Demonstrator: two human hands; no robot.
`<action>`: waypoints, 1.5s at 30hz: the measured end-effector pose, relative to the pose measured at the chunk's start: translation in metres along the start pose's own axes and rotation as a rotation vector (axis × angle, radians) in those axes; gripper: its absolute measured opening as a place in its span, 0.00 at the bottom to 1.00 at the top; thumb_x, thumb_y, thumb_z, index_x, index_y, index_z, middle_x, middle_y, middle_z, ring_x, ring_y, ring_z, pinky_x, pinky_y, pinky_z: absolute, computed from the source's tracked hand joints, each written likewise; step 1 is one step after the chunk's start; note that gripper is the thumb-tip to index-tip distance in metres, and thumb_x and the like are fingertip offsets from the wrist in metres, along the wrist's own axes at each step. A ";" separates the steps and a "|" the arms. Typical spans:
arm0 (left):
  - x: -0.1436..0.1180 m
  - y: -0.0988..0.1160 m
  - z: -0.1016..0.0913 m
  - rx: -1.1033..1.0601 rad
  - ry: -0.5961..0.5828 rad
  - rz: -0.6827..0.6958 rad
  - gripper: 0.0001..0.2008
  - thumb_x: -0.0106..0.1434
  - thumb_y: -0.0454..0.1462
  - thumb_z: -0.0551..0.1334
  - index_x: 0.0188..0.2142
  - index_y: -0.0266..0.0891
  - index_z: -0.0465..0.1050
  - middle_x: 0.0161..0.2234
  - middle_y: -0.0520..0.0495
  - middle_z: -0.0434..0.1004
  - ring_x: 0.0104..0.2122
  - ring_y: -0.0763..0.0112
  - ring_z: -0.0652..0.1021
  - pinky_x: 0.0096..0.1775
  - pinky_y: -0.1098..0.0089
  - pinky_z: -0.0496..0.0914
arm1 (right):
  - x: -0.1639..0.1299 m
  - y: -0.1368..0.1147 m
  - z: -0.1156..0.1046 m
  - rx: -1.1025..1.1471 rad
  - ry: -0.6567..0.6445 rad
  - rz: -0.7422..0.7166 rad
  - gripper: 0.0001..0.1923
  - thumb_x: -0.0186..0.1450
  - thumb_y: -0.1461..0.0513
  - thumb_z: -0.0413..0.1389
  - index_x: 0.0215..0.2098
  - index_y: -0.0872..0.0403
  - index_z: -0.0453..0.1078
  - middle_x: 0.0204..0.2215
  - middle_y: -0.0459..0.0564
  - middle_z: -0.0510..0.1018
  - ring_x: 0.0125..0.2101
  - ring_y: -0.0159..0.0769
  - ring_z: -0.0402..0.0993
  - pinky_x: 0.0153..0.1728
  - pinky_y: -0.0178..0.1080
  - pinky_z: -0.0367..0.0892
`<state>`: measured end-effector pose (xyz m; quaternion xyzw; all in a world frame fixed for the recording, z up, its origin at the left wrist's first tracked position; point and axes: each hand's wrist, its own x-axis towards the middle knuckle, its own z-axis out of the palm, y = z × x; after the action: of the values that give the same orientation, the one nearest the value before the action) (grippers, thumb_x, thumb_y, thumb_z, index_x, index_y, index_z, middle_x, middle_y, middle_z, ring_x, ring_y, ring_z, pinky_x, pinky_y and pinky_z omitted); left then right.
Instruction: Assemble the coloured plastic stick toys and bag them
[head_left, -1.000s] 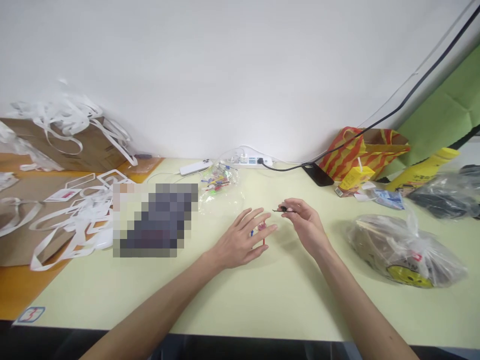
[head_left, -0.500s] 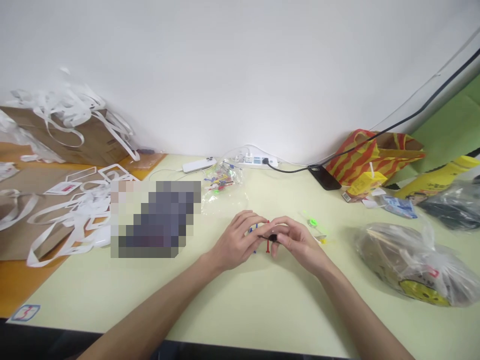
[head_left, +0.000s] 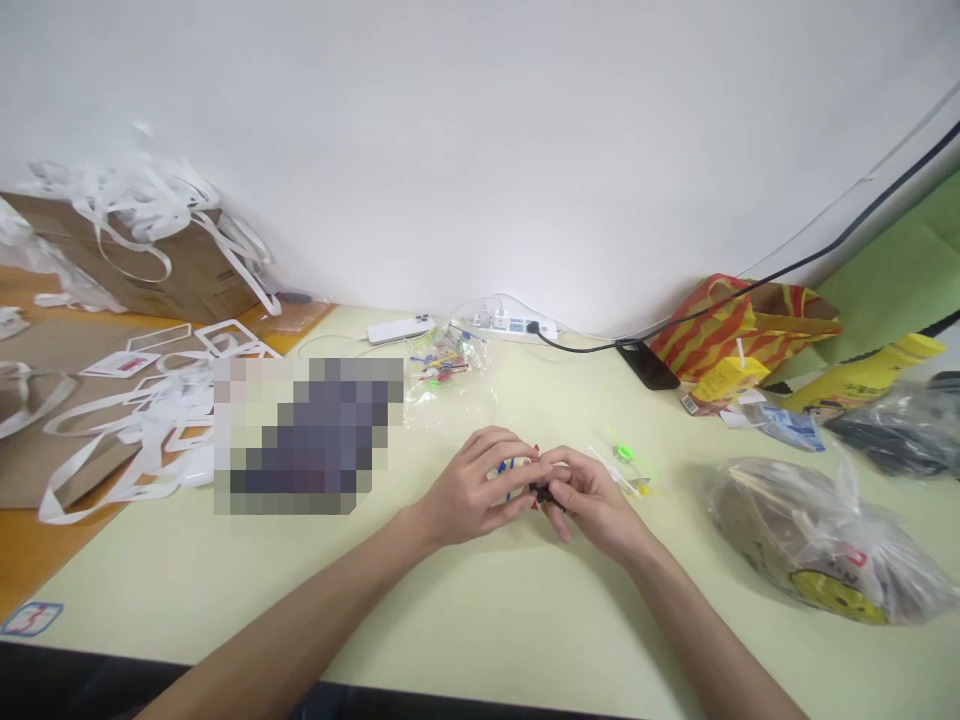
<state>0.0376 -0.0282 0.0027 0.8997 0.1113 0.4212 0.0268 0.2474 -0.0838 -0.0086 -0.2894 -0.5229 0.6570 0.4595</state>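
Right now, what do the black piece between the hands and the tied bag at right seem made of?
Black piece: possibly plastic, evenly dark and thin; finish too small to tell.
Tied bag: apparently thin, glossy plastic film; creased, shiny and see-through.

Small jet-black plastic piece (head_left: 546,494), slim bright blue plastic part (head_left: 503,467), slim red plastic part (head_left: 535,505), all pretty punchy against the pale yellow-green flat surface (head_left: 420,600). Loose round plastic bit (head_left: 624,453) is straight-up neon green. Boxy paper bag (head_left: 697,318) has wavy red-and-yellow stripes, and the flat phone (head_left: 646,366) is plain black.
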 end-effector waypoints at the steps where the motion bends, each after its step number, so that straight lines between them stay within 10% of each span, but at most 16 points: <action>1: 0.000 0.001 -0.001 0.026 -0.012 0.009 0.21 0.70 0.37 0.59 0.61 0.42 0.66 0.54 0.39 0.75 0.58 0.56 0.72 0.56 0.52 0.70 | 0.000 0.000 0.000 0.006 -0.005 -0.002 0.12 0.70 0.53 0.60 0.45 0.51 0.70 0.33 0.45 0.79 0.16 0.24 0.68 0.30 0.36 0.63; 10: 0.002 0.014 0.005 0.310 -0.275 0.000 0.40 0.73 0.54 0.47 0.71 0.24 0.44 0.70 0.30 0.54 0.72 0.48 0.47 0.68 0.47 0.50 | 0.001 -0.004 -0.003 0.124 0.093 0.018 0.15 0.67 0.50 0.62 0.44 0.50 0.70 0.31 0.47 0.81 0.13 0.23 0.59 0.26 0.36 0.56; 28: 0.009 0.036 0.012 0.435 -0.304 -0.153 0.35 0.72 0.48 0.55 0.69 0.27 0.52 0.71 0.33 0.50 0.72 0.47 0.47 0.69 0.49 0.52 | 0.007 -0.020 -0.001 0.465 0.376 0.154 0.13 0.68 0.52 0.59 0.46 0.51 0.73 0.32 0.46 0.72 0.26 0.29 0.64 0.29 0.32 0.64; 38: 0.010 0.041 0.011 0.374 -0.289 -0.106 0.30 0.71 0.42 0.58 0.67 0.29 0.58 0.70 0.32 0.55 0.71 0.45 0.52 0.67 0.46 0.54 | 0.002 -0.008 -0.002 0.242 0.243 0.171 0.22 0.63 0.44 0.63 0.40 0.52 0.71 0.21 0.35 0.52 0.17 0.22 0.38 0.18 0.31 0.37; 45: 0.003 0.041 0.021 0.397 -0.365 -0.114 0.30 0.71 0.41 0.56 0.67 0.25 0.56 0.71 0.34 0.52 0.72 0.47 0.50 0.69 0.48 0.51 | 0.002 -0.006 0.019 -0.205 0.322 0.079 0.20 0.56 0.55 0.71 0.43 0.53 0.74 0.35 0.48 0.76 0.35 0.37 0.70 0.36 0.38 0.68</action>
<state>0.0627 -0.0667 -0.0026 0.9406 0.2357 0.2198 -0.1069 0.2321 -0.0894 0.0024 -0.4561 -0.4951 0.5631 0.4793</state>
